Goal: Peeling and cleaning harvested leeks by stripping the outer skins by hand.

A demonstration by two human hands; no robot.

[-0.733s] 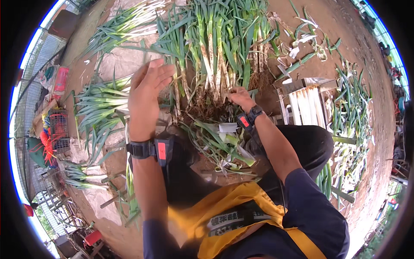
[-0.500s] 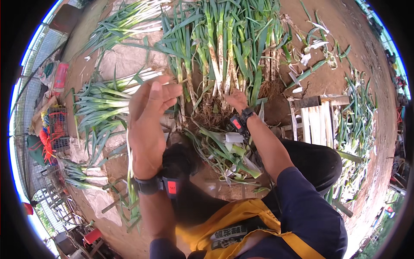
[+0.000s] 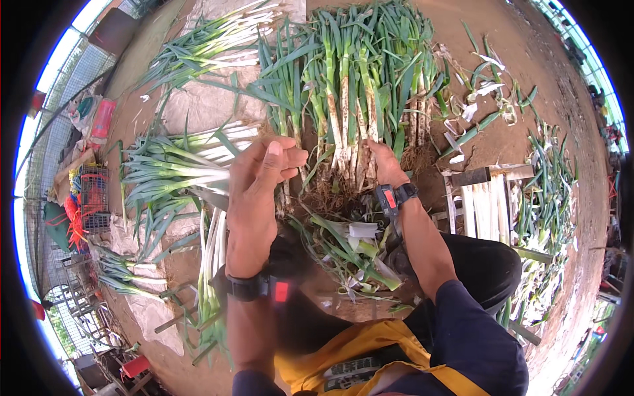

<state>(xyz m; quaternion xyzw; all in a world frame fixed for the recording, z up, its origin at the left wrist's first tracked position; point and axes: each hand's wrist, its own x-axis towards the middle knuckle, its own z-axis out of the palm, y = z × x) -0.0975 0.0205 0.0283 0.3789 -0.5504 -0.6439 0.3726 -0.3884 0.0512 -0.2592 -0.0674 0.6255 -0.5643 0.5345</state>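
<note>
My left hand (image 3: 256, 191) is raised over my knee with its fingers loosely curled and apart. I see nothing in it. Just beyond and right of it stands a thick bunch of untrimmed leeks (image 3: 343, 86), with green tops and muddy roots. At the base of this bunch my right hand (image 3: 389, 168) has its fingers round the lower stem of one leek (image 3: 371, 119); part of the grip is hidden. Stripped leaves (image 3: 347, 247) lie between my legs. Cleaned white-stemmed leeks (image 3: 211, 247) rest in a metal rack beside my left forearm.
Piles of cleaned leeks lie on pale sheeting at the far left (image 3: 224, 43) and left (image 3: 178, 158). A rack (image 3: 472, 175) stands near my right knee, with leaf scraps (image 3: 545, 191) beyond it. More scraps (image 3: 489, 92) litter the soil. A wire crate (image 3: 89, 191) stands at the left edge.
The whole view has shifted, with the leeks appearing further right. My left hand has come a little closer to the bunch. My right hand has moved to a stem slightly further right.
</note>
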